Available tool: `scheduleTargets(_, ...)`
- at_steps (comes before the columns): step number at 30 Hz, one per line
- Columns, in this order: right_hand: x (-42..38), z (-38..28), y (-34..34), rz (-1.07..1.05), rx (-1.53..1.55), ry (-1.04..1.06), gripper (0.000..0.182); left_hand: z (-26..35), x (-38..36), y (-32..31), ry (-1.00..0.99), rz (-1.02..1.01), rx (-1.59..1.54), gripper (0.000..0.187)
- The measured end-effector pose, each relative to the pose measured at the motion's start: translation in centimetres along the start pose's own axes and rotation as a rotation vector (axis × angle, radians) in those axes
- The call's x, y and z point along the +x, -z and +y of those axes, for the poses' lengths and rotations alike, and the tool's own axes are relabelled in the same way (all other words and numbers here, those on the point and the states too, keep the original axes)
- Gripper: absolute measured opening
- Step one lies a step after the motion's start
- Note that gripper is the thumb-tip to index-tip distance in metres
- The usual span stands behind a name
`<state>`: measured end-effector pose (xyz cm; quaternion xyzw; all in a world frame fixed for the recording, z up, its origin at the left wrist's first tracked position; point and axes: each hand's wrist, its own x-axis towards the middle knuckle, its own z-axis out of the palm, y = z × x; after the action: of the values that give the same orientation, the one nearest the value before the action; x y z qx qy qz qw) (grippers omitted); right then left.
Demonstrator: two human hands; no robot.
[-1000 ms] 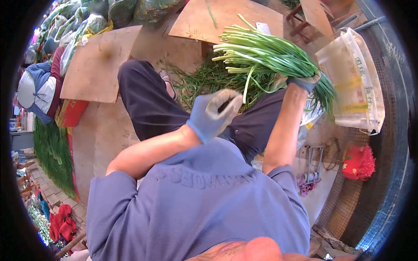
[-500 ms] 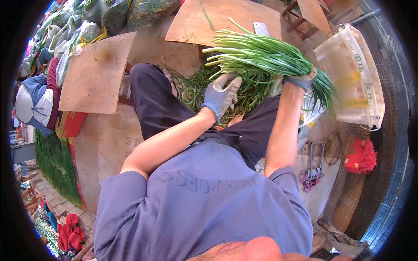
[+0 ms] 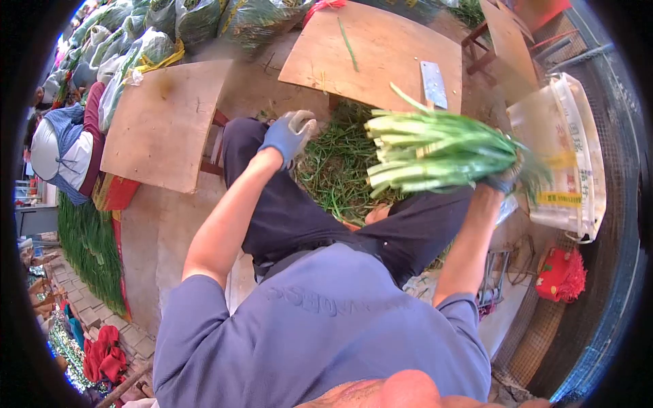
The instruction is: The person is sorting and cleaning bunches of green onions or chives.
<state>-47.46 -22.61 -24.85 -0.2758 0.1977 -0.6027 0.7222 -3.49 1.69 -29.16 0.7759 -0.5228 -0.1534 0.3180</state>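
Note:
My right hand (image 3: pixel 503 179), in a blue-grey glove, is closed around the leafy end of a large bunch of chives (image 3: pixel 435 151). The pale cut ends point left, over my lap, and motion blurs the leaves near the hand. My left hand (image 3: pixel 291 134), in a matching glove with a soiled palm, hovers by my left knee, fingers parted and nothing in them. A heap of loose green leaves (image 3: pixel 343 160) lies on the ground between my legs. Beyond it, a flat metal blade (image 3: pixel 433 85) and a single green stalk (image 3: pixel 348 44) rest on a low wooden table (image 3: pixel 381 41).
Another wooden board (image 3: pixel 166 122) stands at the left, near a seated person (image 3: pixel 64 153). Filled plastic bags (image 3: pixel 197 24) line the back left. A big white woven sack (image 3: pixel 561 156) is at the right, by a mesh fence. More greens (image 3: pixel 88 245) lie at the far left.
My left hand has moved left and away from the bunch's stem ends. The right hand has carried the bunch right and lower in view, closer to my right knee. The view has shifted slightly.

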Motion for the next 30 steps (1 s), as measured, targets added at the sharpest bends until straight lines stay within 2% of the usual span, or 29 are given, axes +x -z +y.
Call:
scheduleTargets(2,-2.1,-1.3,-4.1,0.230,-0.153,0.068,0.045,-3.0,4.6,-1.8,-0.020,-0.008,0.264,0.053)
scheduleTargets(4,-1.8,-2.7,-2.8,0.065,-0.095,0.005,0.043,-3.9,10.3,-3.8,0.126,-0.034,0.456,0.064)
scheduleTargets(6,-2.7,-3.0,-5.1,0.181,-0.151,0.034,0.041,-5.8,14.9,-6.6,0.270,-0.008,0.577,0.071)
scheduleTargets(8,-2.7,-2.9,-5.3,0.088,-0.109,0.034,0.040,-7.9,19.6,-10.1,0.386,0.079,0.616,0.074)
scheduleTargets(9,-3.0,-2.8,-6.0,0.172,-0.135,0.050,0.039,-6.7,20.2,-10.7,0.267,0.131,0.663,0.069)
scheduleTargets(10,-3.1,-2.9,-6.6,0.253,-0.160,0.063,0.039,-5.2,20.4,-11.6,0.074,-0.096,0.553,0.067)
scheduleTargets(11,-2.6,-3.1,-6.7,0.211,-0.135,0.037,0.038,-3.2,20.5,-12.5,-0.116,-0.314,0.437,0.065)
scheduleTargets(12,-2.0,-3.4,-5.9,0.208,-0.112,0.043,0.038,0.2,17.9,-12.6,-0.443,-0.318,0.484,0.061)
scheduleTargets(14,-0.7,-3.8,-5.2,0.141,-0.102,0.003,0.038,2.6,15.0,-12.8,-0.869,-0.350,0.055,0.062)
scheduleTargets(16,0.5,-3.7,-4.6,0.211,-0.098,0.040,0.038,3.0,18.6,-10.9,-0.816,-0.454,0.144,0.068)
scheduleTargets(18,1.7,-3.4,-4.9,0.218,-0.123,0.044,0.038,-2.3,26.7,-13.0,-0.593,-0.125,0.146,0.067)
scheduleTargets(19,2.1,-2.6,-6.6,0.153,-0.162,-0.015,0.038,-3.9,30.8,-13.5,-0.441,0.065,0.370,0.064)
scheduleTargets(20,3.1,-1.8,-7.1,0.112,-0.140,0.052,0.038,-5.0,33.8,-14.2,-0.279,0.256,0.587,0.062)
scheduleTargets(22,4.9,-1.6,-6.3,0.135,-0.162,0.051,0.041,-5.7,36.2,-16.2,-0.322,0.290,0.617,0.058)
scheduleTargets(23,5.8,-1.5,-6.3,0.081,-0.150,0.021,0.042,-6.0,37.1,-17.0,-0.342,0.305,0.634,0.057)
scheduleTargets(25,7.4,-0.9,-7.9,-0.018,-0.124,-0.046,0.043,-1.3,36.7,-18.1,-0.696,-0.496,0.583,0.055)
scheduleTargets(26,8.1,-0.4,-9.1,0.007,-0.114,-0.075,0.043,1.9,30.4,-17.0,-1.029,-0.243,0.471,0.048)
scheduleTargets(27,8.7,0.3,-10.8,0.034,-0.105,-0.108,0.044,3.1,26.0,-17.2,-1.364,-0.266,0.160,0.045)
scheduleTargets(28,9.6,1.1,-12.1,0.057,-0.094,-0.142,0.044,3.1,22.5,-18.9,-1.528,-0.450,0.132,0.048)
scheduleTargets(29,10.9,2.0,-13.0,0.051,-0.151,-0.194,0.044,2.1,18.1,-19.8,-1.518,-0.567,0.046,0.046)
scheduleTargets(30,12.2,2.9,-13.7,0.048,-0.209,-0.244,0.044,2.3,16.8,-17.5,-1.325,-0.845,0.066,0.043)
